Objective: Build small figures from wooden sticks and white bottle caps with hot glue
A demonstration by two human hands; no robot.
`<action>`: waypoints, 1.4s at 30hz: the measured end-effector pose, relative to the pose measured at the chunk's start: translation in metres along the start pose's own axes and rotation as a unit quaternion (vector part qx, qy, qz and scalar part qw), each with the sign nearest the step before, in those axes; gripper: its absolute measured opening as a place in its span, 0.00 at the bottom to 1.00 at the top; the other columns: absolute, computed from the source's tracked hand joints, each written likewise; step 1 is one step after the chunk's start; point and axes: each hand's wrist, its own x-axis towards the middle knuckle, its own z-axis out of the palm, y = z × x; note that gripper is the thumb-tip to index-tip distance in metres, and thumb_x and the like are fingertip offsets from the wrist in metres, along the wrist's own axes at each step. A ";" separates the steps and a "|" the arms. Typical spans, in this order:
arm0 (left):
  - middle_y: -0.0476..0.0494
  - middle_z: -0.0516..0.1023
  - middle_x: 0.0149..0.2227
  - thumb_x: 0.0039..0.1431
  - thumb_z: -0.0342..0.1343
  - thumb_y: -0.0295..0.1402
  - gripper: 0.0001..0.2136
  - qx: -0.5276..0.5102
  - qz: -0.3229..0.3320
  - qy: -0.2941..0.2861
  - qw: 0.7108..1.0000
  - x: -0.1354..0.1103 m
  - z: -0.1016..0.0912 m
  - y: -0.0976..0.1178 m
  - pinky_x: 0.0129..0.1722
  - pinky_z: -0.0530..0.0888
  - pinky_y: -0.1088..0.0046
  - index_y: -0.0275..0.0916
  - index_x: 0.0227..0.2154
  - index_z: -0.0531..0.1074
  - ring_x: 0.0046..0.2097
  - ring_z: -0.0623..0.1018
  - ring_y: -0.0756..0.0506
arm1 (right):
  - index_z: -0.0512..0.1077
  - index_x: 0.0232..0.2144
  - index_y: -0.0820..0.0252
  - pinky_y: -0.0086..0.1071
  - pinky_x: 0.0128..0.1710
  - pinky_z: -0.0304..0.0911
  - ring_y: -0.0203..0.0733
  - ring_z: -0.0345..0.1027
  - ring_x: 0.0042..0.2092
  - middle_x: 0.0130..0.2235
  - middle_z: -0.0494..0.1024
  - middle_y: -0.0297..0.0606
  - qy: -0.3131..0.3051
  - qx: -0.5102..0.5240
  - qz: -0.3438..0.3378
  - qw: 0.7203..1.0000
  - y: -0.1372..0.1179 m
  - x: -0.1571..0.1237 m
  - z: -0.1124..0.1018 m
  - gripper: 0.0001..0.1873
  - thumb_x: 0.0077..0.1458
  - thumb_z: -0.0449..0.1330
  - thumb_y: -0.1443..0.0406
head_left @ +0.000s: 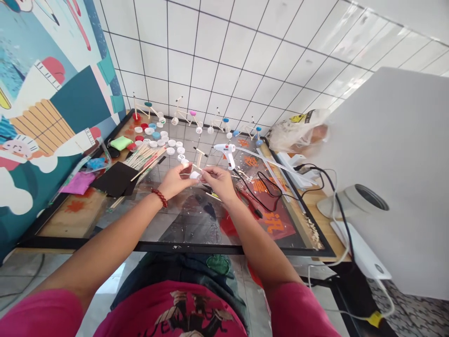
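Both my hands meet over the glass-topped table point(182, 220). My left hand point(173, 181), with a red bead bracelet on its wrist, is closed round a small craft piece made of thin wooden sticks and a white bottle cap point(195, 171). My right hand point(217, 180) pinches the same piece from the right side. One stick rises from the piece with a short crossbar at the top. A white glue gun point(226, 150) lies just beyond my right hand.
Several stick-and-cap bicycle models point(185, 116) stand along the tiled back wall. Loose bottle caps point(159, 138), a bundle of sticks point(145, 157), black sheets point(115, 179) and coloured foam lie at the left. A plastic bag point(298, 131), cables point(280, 185) and a white appliance point(358, 201) sit at the right.
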 end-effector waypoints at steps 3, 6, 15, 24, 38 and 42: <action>0.39 0.79 0.44 0.34 0.73 0.37 0.30 0.079 0.043 0.011 0.996 -0.003 0.002 0.002 0.49 0.75 0.57 0.37 0.45 0.77 0.46 0.78 0.37 | 0.77 0.32 0.59 0.34 0.37 0.73 0.41 0.77 0.31 0.30 0.82 0.36 -0.020 -0.023 -0.012 0.999 0.006 -0.003 0.006 0.16 0.47 0.67 0.53; 0.41 0.79 0.42 0.37 0.72 0.37 0.27 0.141 0.073 0.037 0.987 -0.005 0.003 0.003 0.47 0.75 0.58 0.39 0.44 0.77 0.45 0.78 0.37 | 0.78 0.32 0.59 0.34 0.37 0.73 0.41 0.77 0.33 0.32 0.82 0.37 -0.039 -0.044 -0.016 0.998 0.007 -0.004 0.007 0.15 0.47 0.67 0.54; 0.44 0.76 0.38 0.45 0.67 0.35 0.16 0.229 0.120 0.052 0.965 -0.003 0.001 -0.003 0.42 0.74 0.65 0.39 0.39 0.76 0.41 0.76 0.41 | 0.78 0.38 0.59 0.34 0.41 0.71 0.38 0.74 0.35 0.35 0.81 0.38 -0.041 -0.058 -0.029 0.997 0.005 -0.005 0.004 0.19 0.44 0.71 0.56; 0.44 0.75 0.37 0.43 0.69 0.35 0.18 0.223 0.119 0.045 0.967 -0.004 0.002 -0.003 0.42 0.72 0.64 0.39 0.39 0.76 0.39 0.75 0.41 | 0.74 0.47 0.56 0.29 0.35 0.67 0.33 0.69 0.33 0.41 0.77 0.36 0.012 -0.017 -0.079 0.997 -0.003 -0.004 0.001 0.26 0.45 0.70 0.55; 0.43 0.80 0.38 0.50 0.64 0.39 0.13 0.090 0.103 0.052 0.989 -0.004 0.002 -0.003 0.41 0.74 0.65 0.39 0.37 0.80 0.38 0.78 0.43 | 0.81 0.34 0.55 0.36 0.41 0.68 0.42 0.74 0.37 0.37 0.83 0.39 0.035 -0.151 -0.154 0.976 0.005 0.003 -0.005 0.09 0.54 0.62 0.60; 0.42 0.83 0.37 0.47 0.67 0.38 0.14 0.031 0.078 0.064 0.994 -0.003 0.002 0.000 0.44 0.75 0.64 0.38 0.37 0.81 0.39 0.79 0.42 | 0.81 0.35 0.54 0.36 0.44 0.68 0.43 0.74 0.39 0.37 0.83 0.39 0.025 -0.183 -0.191 0.964 -0.002 0.001 -0.007 0.09 0.56 0.61 0.62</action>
